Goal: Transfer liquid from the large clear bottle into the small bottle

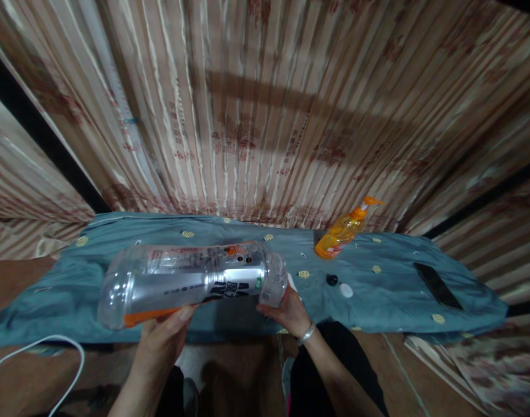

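A big clear plastic bottle (195, 284) with a silver and orange label is held on its side above the cloth-covered surface. My left hand (167, 333) grips it from below near its base, thumb against the label and the other fingers hidden behind. At the other end, my right hand (288, 313) is closed around the clear neck end (273, 278). Whether that end is a separate clear piece or part of the bottle, I cannot tell. A bit of something white (292, 282) shows just behind the right fingers.
On the blue-green patterned cloth (395, 284) stand or lie an orange pump bottle (340, 231), a small black piece (332, 280), a white disc (346, 290) and a dark phone (438, 285). Striped curtains (265, 116) hang behind. A white cable (76, 353) loops at lower left.
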`<state>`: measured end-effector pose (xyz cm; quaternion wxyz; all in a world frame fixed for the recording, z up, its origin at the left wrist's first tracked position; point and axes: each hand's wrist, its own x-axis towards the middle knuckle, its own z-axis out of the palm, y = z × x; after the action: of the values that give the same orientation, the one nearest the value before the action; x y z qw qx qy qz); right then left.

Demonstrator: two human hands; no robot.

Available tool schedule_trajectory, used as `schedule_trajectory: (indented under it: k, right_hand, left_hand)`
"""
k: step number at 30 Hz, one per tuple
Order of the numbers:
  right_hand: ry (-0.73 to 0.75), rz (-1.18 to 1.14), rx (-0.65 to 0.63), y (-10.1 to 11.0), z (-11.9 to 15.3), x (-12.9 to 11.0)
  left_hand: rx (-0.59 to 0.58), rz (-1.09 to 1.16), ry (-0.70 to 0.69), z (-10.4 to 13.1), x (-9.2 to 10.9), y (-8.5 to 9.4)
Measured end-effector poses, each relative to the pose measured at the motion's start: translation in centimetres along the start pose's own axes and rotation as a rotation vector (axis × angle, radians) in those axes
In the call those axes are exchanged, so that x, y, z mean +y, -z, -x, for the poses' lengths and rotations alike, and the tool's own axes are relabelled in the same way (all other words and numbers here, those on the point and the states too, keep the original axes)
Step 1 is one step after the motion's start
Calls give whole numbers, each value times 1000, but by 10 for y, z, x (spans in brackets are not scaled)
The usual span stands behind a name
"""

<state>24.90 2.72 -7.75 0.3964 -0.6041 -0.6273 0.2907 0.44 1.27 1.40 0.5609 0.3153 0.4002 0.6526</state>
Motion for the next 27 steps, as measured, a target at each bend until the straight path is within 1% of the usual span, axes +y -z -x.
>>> schedule_trajectory:
  k: [3, 8, 11, 15, 18, 21, 27]
  right_hand:
    - [-8, -10, 0, 0, 0, 1]
    - [-19, -32, -24, 0, 0, 2]
    - [-9, -58, -20, 1, -1, 0]
    - [0, -82, -22, 1, -1, -2]
    - [5, -92, -52, 1, -1, -2]
    - [16, -52, -50, 3, -1, 1]
    - [7, -37, -78, 10, -2, 6]
  left_hand:
    - [-48, -23, 21, -2, -1, 3]
    - [-73, -35, -5, -6, -4, 8]
    - [-76, -16, -11, -7, -5, 7]
    - [-117, -5, -35, -8, -3, 3]
    - [-87, -22, -34, -7, 0, -1]
    - [-44, -24, -44, -6, 1, -5]
    - [-21, -24, -36, -5, 4, -9]
